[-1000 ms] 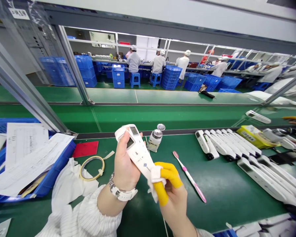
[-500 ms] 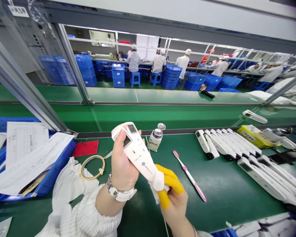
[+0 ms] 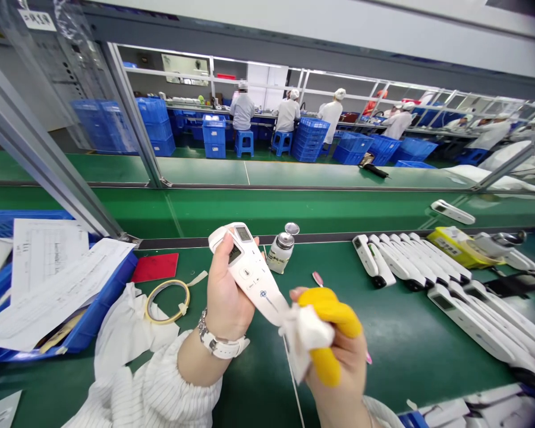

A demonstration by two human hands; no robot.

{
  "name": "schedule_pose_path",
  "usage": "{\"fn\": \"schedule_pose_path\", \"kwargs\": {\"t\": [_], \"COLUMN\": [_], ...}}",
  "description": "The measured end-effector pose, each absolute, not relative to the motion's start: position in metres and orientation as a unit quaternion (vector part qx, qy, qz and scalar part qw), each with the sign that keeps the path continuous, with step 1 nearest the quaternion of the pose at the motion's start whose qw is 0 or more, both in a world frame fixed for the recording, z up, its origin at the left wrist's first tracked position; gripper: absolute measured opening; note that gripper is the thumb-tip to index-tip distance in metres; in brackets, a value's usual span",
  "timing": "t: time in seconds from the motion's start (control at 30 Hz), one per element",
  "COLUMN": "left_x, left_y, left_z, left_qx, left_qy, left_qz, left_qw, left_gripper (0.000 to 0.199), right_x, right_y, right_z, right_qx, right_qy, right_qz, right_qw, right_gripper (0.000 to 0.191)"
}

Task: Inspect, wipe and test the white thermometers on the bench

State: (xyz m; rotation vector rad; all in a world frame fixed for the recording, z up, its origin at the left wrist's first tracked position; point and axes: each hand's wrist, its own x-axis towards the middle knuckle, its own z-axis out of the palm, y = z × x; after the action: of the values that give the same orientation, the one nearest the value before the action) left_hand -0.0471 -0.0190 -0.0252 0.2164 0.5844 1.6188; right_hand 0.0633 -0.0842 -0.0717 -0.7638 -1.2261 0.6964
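A white handheld device (image 3: 261, 285) with two small screens lies tilted in my left hand (image 3: 229, 297), whose fingers wrap round its upper part. Yellow finger covers are on some fingers of my right hand (image 3: 339, 345), which grips a crumpled white cloth (image 3: 310, 333) at the lower end of the device; motion blurs the cloth. Just behind the device stands a small bottle (image 3: 280, 252) with a metal top. A pink and white toothbrush (image 3: 318, 279) is mostly hidden behind my right hand.
Rows of white devices (image 3: 401, 261) and a yellow box (image 3: 461, 246) lie at right. At left are a blue bin (image 3: 93, 315) with papers, a tape roll (image 3: 149, 306), a red card (image 3: 155, 267) and white cloth. One device (image 3: 453, 211) rests on the green belt. People work beyond.
My right hand and the cloth have moved right, now covering most of the toothbrush. My left hand and the device have shifted slightly right. The device on the belt has moved left.
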Motion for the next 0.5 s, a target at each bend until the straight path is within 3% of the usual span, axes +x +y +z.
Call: {"fn": "schedule_pose_path", "kwargs": {"t": [0.2, 0.5], "left_x": [-0.047, -0.043], "left_y": [-0.018, -0.021], "left_z": [-0.027, -0.028], "left_qx": [0.102, 0.118], "left_qy": [0.266, 0.272], "left_qz": [0.716, 0.715], "left_qw": [0.638, 0.633], "left_gripper": [0.021, 0.020], "right_x": [0.056, 0.063], "right_y": [-0.071, -0.076], "right_z": [-0.098, -0.093], "right_qx": [-0.419, -0.482], "right_qy": [-0.608, -0.607], "right_qz": [0.151, 0.264], "right_qw": [0.657, 0.574], "right_gripper": [0.028, 0.016]}}
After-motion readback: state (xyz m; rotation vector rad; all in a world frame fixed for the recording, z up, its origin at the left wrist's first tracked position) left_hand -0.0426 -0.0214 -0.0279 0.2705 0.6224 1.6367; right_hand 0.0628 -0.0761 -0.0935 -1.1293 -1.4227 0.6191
